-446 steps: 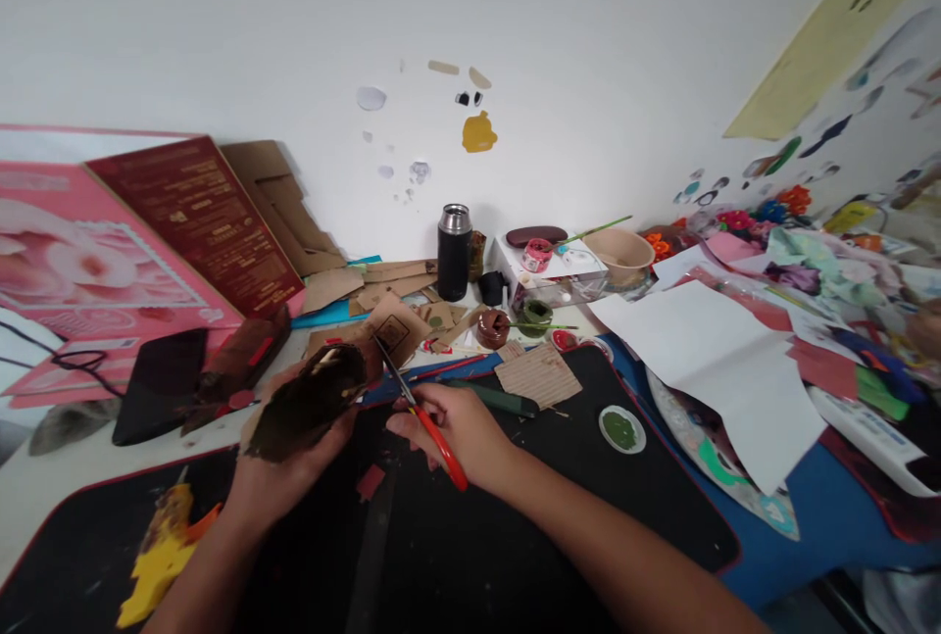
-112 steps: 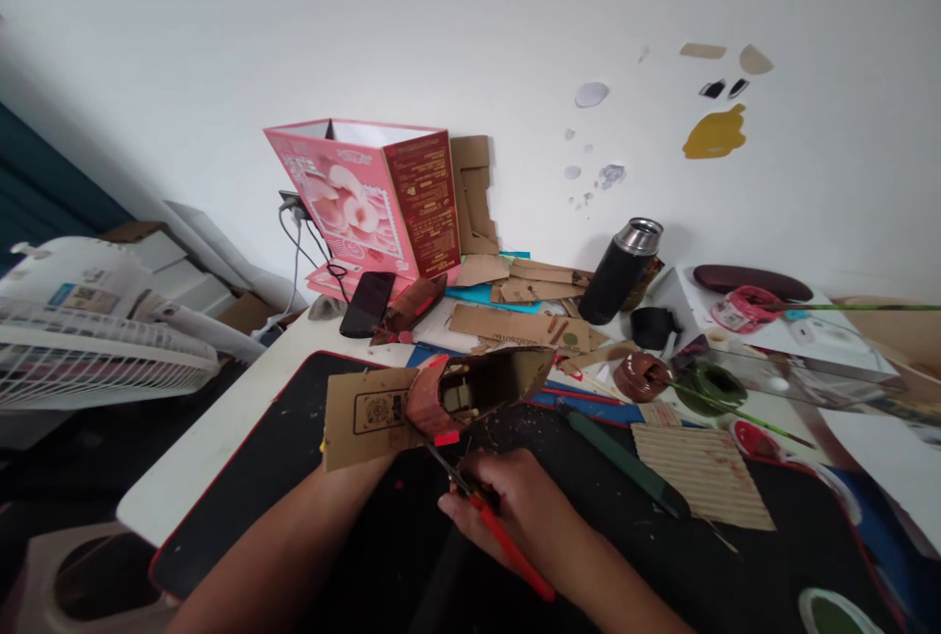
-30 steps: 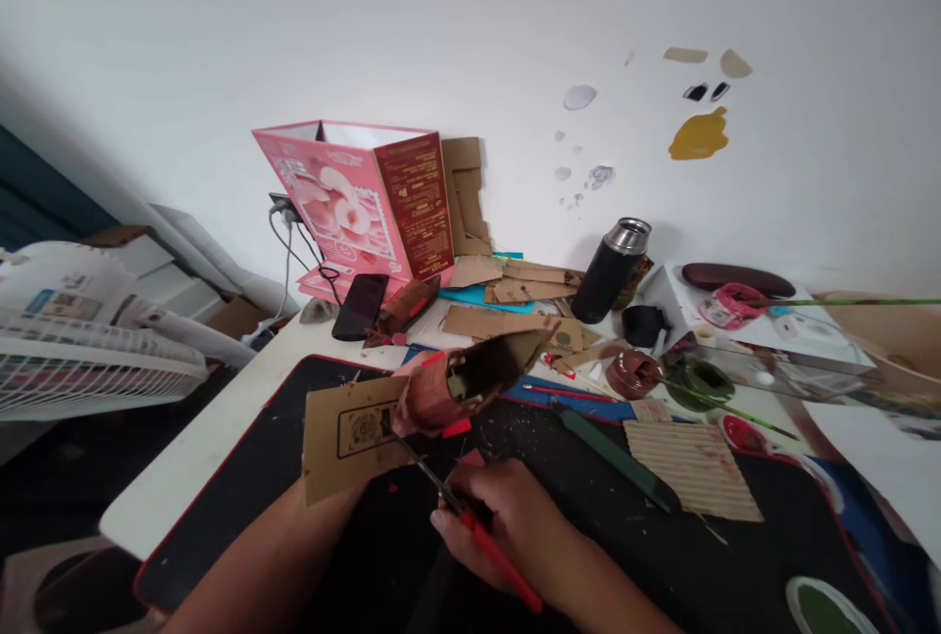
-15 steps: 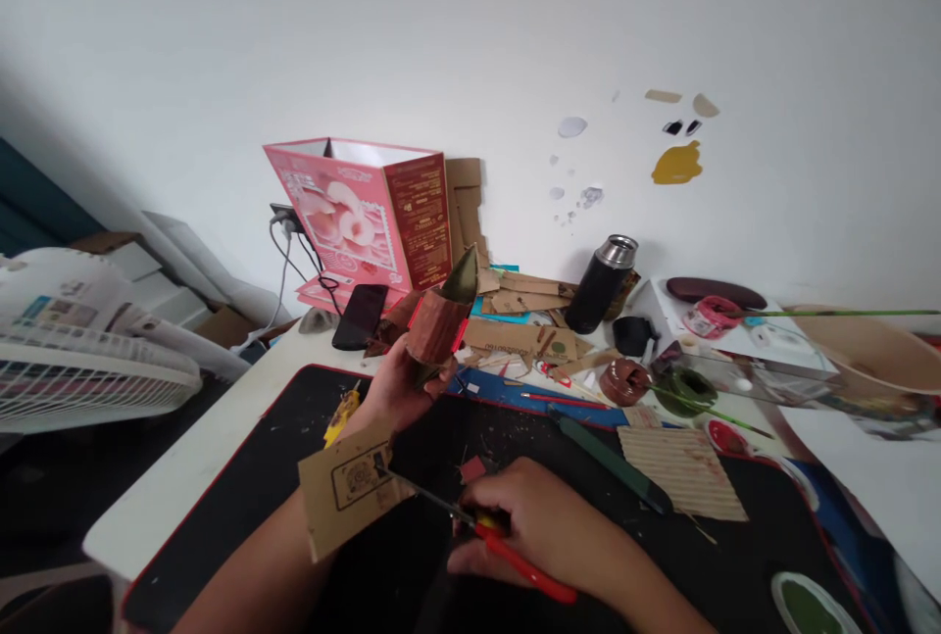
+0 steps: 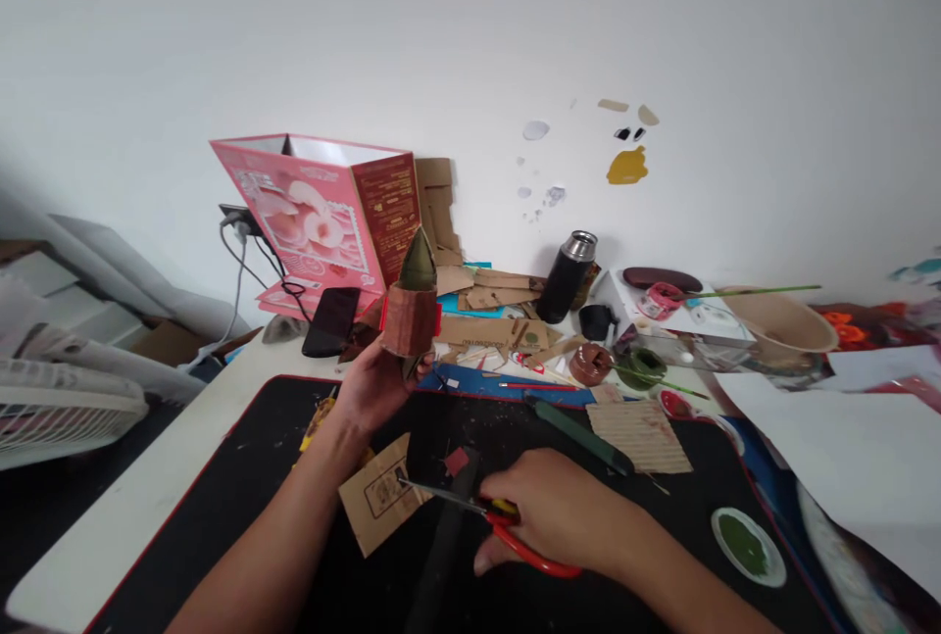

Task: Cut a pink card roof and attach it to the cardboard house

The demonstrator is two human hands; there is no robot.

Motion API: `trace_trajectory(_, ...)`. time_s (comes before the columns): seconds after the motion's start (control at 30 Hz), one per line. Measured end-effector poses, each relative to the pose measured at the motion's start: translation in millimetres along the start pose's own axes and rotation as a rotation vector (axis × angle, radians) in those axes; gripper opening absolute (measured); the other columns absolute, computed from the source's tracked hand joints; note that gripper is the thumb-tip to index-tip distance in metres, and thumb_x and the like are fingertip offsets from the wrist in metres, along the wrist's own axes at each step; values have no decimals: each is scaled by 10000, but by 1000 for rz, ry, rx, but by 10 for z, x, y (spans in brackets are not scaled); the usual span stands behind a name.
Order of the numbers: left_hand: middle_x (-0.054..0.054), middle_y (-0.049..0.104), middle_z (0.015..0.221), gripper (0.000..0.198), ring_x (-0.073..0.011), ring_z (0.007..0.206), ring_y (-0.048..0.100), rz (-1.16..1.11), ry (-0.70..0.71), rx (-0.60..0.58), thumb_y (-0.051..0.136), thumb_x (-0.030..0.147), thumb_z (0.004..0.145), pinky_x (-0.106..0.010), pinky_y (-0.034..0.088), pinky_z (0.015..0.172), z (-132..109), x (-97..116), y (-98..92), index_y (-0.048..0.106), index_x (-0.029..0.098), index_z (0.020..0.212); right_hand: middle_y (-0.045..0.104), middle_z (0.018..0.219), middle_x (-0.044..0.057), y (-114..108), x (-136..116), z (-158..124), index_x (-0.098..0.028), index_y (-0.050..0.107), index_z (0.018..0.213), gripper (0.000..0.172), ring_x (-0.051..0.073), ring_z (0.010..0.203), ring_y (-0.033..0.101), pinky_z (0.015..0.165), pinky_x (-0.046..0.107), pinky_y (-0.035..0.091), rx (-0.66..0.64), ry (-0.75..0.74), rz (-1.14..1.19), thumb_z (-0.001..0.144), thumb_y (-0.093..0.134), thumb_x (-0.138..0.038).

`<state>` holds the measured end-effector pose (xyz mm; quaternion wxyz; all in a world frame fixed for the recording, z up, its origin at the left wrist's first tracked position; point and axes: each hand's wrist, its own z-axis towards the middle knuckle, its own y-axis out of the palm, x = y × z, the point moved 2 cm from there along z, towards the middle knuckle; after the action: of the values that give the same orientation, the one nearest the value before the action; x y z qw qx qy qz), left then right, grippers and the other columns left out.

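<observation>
My left hand (image 5: 374,384) grips a cardboard craft piece (image 5: 412,318) from below. It has a brown band with red at its sides and a pointed green top standing upright. In my right hand (image 5: 544,512) are scissors (image 5: 533,556) with red handles, the blades pointing left. The blade tips reach a piece of printed cardboard (image 5: 382,507) beside my left forearm; whether the blades grip it or only overlap it I cannot tell. A small dark red scrap (image 5: 457,462) lies on the black mat (image 5: 470,418) between my hands.
A pink box (image 5: 316,213) stands at the back left, a phone (image 5: 330,320) before it. Cardboard scraps (image 5: 500,330), a black flask (image 5: 566,276) and paint pots (image 5: 590,365) line the back. A green-handled tool (image 5: 580,435), corrugated cardboard (image 5: 638,435) and green paint dish (image 5: 748,546) lie right.
The view has turned right. The craft piece has come more upright in my left hand. The printed cardboard, earlier overlapping my left forearm, now shows to its right. The scissors stay in my right hand.
</observation>
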<state>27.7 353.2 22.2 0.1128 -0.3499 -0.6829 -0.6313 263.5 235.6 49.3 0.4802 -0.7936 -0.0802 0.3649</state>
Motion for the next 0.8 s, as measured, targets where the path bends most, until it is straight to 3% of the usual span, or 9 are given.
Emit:
trace_trajectory(0.23, -150, 774, 947, 231, -247, 770, 710, -12, 3, -28, 702, 238, 838, -323, 590, 650, 24, -7, -27, 756, 136, 1038, 661, 658, 19, -107, 21, -125, -218, 719, 789, 567, 179, 608, 590, 549, 281, 191, -22, 69, -49, 713, 865, -760)
trace_trajectory(0.5, -129, 782, 983, 306, -237, 768, 712, -50, 29, 12, 651, 250, 892, -328, 598, 660, 31, 20, -28, 752, 175, 1171, 681, 706, 25, -243, 13, -201, -222, 720, 846, 582, 214, 642, 649, 541, 272, 229, -30, 117, -26, 676, 893, -750)
trace_trajectory(0.8, -130, 788, 982, 314, -244, 748, 720, -55, 52, 48, 652, 218, 875, -333, 606, 646, 4, 19, 40, 747, 167, 1169, 780, 883, 90, -332, 0, -179, -231, 746, 1044, 662, 313, 809, 751, 559, 274, 287, -63, 205, -77, 684, 875, -772)
